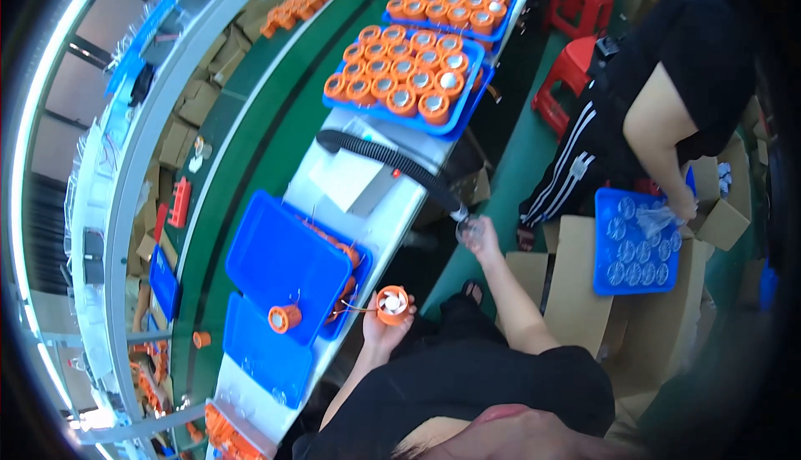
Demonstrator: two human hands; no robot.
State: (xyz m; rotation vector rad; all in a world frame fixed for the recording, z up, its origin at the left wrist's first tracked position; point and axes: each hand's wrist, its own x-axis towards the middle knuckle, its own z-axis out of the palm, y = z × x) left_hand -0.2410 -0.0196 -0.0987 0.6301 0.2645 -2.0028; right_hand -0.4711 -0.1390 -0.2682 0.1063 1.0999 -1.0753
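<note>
Your left hand (pixel 380 326) is closed around an orange part (pixel 392 303), round with a pale centre, held just off the near edge of the worktop (pixel 367 235). Your right hand (pixel 482 239) is raised toward the tip of the black hose (pixel 392 160) and pinches a small clear piece (pixel 467 228); it looks like a cap, though the view is too blurred there to be sure.

Judging by the trays, a good deal is done: two blue trays (pixel 380 114) farther along the worktop are packed with orange parts, their shiny centres facing up. Closer to you the work seems unfinished. One upturned blue tray (pixel 279 251) carries a single orange part (pixel 284 318), more orange pieces show under its right edge, and another blue tray (pixel 263 351) lies below it. So the piece in your left hand appears to be one of many left.

The worktop is white and narrow, running along a green belt (pixel 242 176) with further orange parts at its far end. A grey box (pixel 359 185) sits under the hose. To your right a person in black bends over a blue tray of clear pieces (pixel 634 243) set on cardboard boxes (pixel 584 293). Red stools (pixel 571 76) stand on the green floor behind them.
</note>
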